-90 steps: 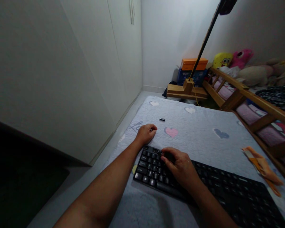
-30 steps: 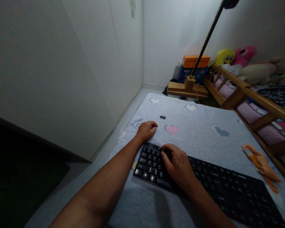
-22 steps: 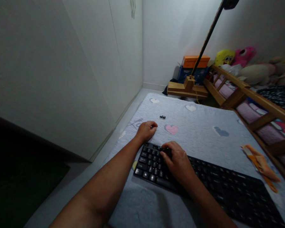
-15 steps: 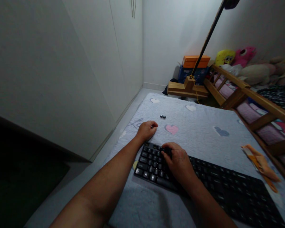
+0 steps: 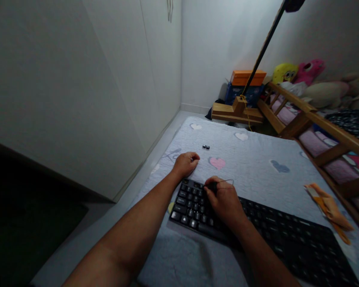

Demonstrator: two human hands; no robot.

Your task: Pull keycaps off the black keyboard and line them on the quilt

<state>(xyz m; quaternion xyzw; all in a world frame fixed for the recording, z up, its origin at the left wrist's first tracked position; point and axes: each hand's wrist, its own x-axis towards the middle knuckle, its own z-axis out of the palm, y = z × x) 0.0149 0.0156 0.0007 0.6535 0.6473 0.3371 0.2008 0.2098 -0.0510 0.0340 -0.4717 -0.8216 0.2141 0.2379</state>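
A black keyboard (image 5: 290,227) lies slantwise on the heart-patterned cloth. Over its upper left part, my right hand (image 5: 225,199) is closed on a small dark tool (image 5: 212,186) with a thin wire loop (image 5: 229,181) sticking out past the knuckles. The fingertips are close to the top row of keys; whether the tool touches a key cannot be made out. My left hand (image 5: 185,164) rests on the cloth just beyond the keyboard's left corner, its fingers curled around something too small to name. Two small dark keycap-like pieces (image 5: 206,147) lie beyond it.
An orange-handled brush (image 5: 320,201) with an orange cloth (image 5: 336,213) lies at the right. A wooden bed rail (image 5: 326,123) borders that side, a white cabinet (image 5: 122,87) the left. Behind stand a wooden stand base (image 5: 237,111) and an orange box (image 5: 248,77).
My right hand has turned slightly, and the wire loop now shows beyond its knuckles. My left hand stays in place. The view has shifted slightly.
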